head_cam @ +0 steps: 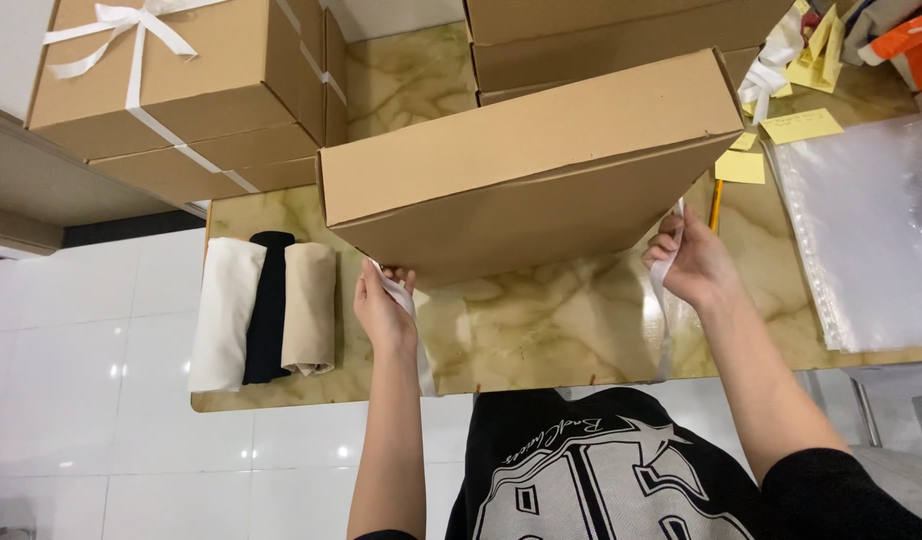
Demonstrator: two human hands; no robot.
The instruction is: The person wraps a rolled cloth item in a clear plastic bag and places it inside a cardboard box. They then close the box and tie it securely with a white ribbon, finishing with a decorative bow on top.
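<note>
- Head view looks down on a plain brown cardboard box (531,165) tilted up on a marbled surface (561,320).
- Left hand (381,305), at the box's near-left corner, pinches one end of a white ribbon (421,340).
- Right hand (693,265), at the box's near-right corner, pinches the other end.
- Judged step: passing ribbon beneath the box; next it likely needs both ends drawn up evenly.
- Left of the box lie folded clothes (266,312); behind it stand ribboned boxes (181,85).
</note>
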